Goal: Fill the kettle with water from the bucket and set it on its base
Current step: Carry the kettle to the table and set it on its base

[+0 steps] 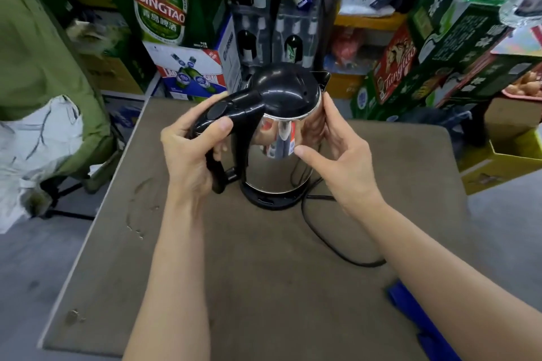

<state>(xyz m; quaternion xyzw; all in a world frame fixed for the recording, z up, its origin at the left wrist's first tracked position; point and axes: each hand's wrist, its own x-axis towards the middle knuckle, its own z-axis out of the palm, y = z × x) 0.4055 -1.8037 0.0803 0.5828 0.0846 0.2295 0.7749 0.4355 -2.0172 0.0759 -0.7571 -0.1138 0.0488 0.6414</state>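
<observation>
A steel kettle with a black lid and black handle stands on its round black base in the middle of a brown table. The lid is down and the spout points to the far right. My left hand is wrapped around the handle, thumb near the lid button. My right hand rests against the kettle's right side, fingers on the steel wall and thumb in front. No bucket is in view.
A black power cord runs from the base across the table to the right. A blue object lies at the table's near right edge. Small wet spots mark the left side. Beer cartons and bottles are stacked behind the table.
</observation>
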